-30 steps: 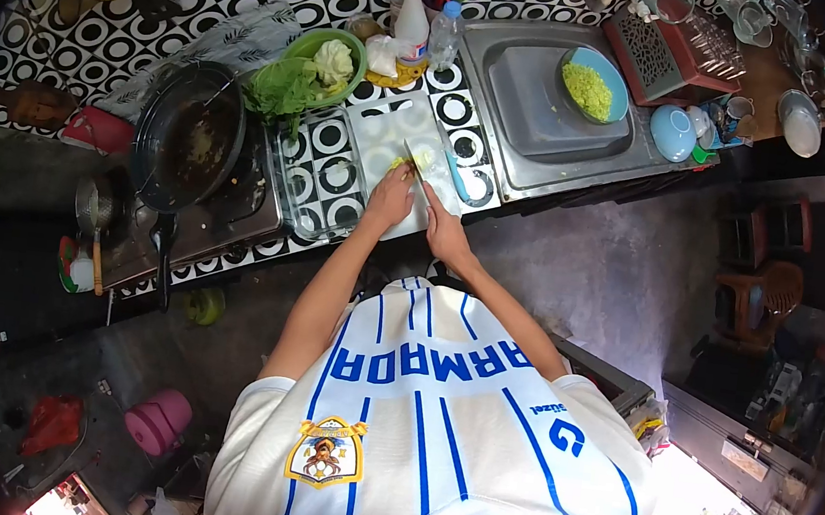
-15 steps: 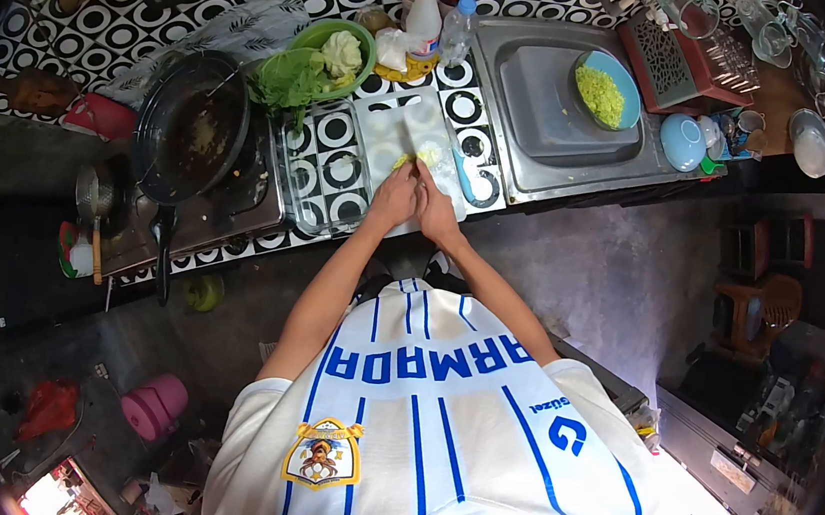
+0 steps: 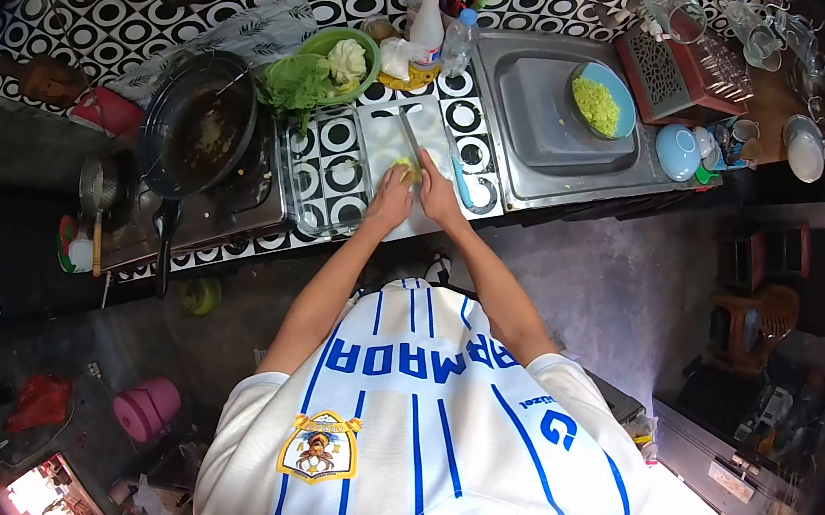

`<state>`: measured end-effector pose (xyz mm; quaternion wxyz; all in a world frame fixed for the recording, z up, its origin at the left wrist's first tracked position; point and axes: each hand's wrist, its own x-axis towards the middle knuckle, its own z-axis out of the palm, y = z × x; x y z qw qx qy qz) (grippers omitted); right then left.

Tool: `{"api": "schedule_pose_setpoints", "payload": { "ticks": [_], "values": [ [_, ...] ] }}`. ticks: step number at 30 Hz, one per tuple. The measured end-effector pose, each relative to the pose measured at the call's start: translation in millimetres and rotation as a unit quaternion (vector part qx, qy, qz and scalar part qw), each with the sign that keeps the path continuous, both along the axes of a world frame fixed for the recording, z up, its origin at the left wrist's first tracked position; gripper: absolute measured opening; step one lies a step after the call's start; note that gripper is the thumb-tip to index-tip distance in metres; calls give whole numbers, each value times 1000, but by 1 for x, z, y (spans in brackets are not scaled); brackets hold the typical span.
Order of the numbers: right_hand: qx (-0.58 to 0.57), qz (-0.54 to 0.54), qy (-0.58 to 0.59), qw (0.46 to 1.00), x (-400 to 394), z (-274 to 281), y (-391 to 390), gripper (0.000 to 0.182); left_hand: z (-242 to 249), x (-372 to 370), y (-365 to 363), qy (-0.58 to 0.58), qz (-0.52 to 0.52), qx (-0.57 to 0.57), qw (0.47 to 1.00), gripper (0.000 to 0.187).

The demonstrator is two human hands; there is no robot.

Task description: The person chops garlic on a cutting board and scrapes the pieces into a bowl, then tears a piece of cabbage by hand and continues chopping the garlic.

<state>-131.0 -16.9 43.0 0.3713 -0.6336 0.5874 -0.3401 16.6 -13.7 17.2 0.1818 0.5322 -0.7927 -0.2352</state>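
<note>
My right hand [image 3: 436, 195] is closed round the handle of a knife [image 3: 410, 131], whose blade points away and to the left over the pale cutting board [image 3: 375, 133]. Close beside it, my left hand [image 3: 393, 203] has its fingers bent over a yellow-green piece of vegetable [image 3: 404, 164] on the board. A blue-handled utensil [image 3: 464, 180] lies along the board's right edge. To the left is a clear glass dish [image 3: 311, 225]. A green bowl [image 3: 366, 82] behind it holds leafy greens [image 3: 295, 84] and a whitish cauliflower-like head [image 3: 347, 60].
A black frying pan [image 3: 159, 130] sits on the stove at left. Bottles [image 3: 458, 43] stand behind the board. At right, the steel sink [image 3: 502, 171] has a blue bowl [image 3: 629, 79] of chopped yellow-green vegetable [image 3: 595, 106] on it. A dish rack [image 3: 658, 72] stands beyond.
My left hand has drawn slightly nearer my body with the vegetable piece. The knife has swung so its blade slants further left, and more of it shows.
</note>
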Motion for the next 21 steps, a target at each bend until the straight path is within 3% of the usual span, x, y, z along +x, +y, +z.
{"api": "schedule_pose_setpoints", "payload": {
  "ticks": [1, 4, 7, 21],
  "values": [
    [49, 7, 13, 999, -4, 1, -2, 51, -4, 1, 0, -6, -10, 9, 1000, 49],
    [6, 11, 20, 1000, -12, 2, 14, 51, -7, 2, 2, -3, -12, -5, 1000, 49],
    [117, 21, 35, 992, -19, 23, 39, 50, -14, 0, -1, -1, -13, -8, 1000, 50],
    [93, 40, 53, 994, -17, 30, 73, 51, 4, 35, -33, 35, -195, 83, 977, 51]
  ]
}}
